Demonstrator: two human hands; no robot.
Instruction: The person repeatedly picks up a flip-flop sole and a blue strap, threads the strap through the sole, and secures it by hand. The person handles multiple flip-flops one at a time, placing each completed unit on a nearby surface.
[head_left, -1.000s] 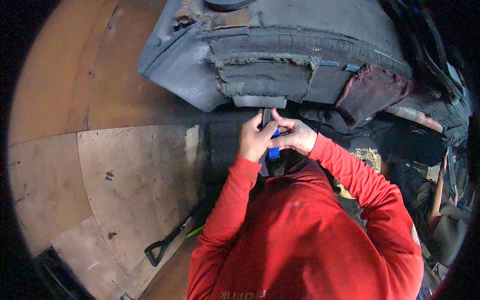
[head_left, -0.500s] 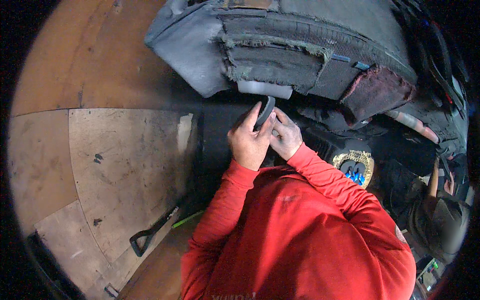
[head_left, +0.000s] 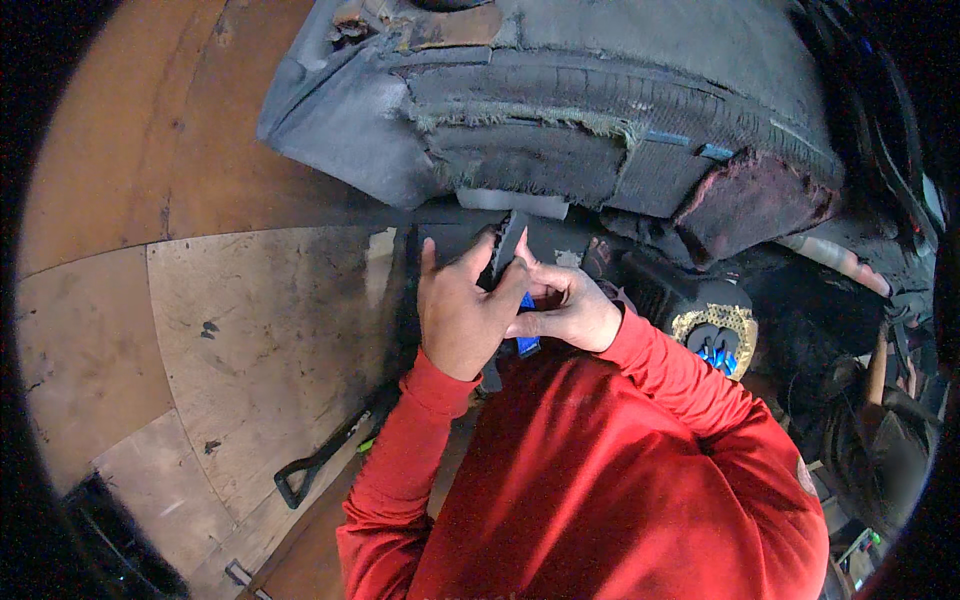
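Left hand (head_left: 462, 312) and right hand (head_left: 568, 310) both clasping dark flat tool (head_left: 506, 250) with blue part (head_left: 527, 322), under frayed grey upholstery (head_left: 600, 110), plywood floor (head_left: 250, 330) left

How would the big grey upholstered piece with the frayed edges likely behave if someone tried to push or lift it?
The grey upholstered piece looks bulky beside the left hand and right hand, so probably heavy to shift. Its frayed fabric edge suggests a soft, floppy cover. Its broad spread on the wooden floor makes rolling unlikely.

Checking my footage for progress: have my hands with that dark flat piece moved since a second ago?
Cannot tell. Both hands, left hand and right hand, grip the dark flat piece just below the torn grey seat, as before; the camera itself shifted.
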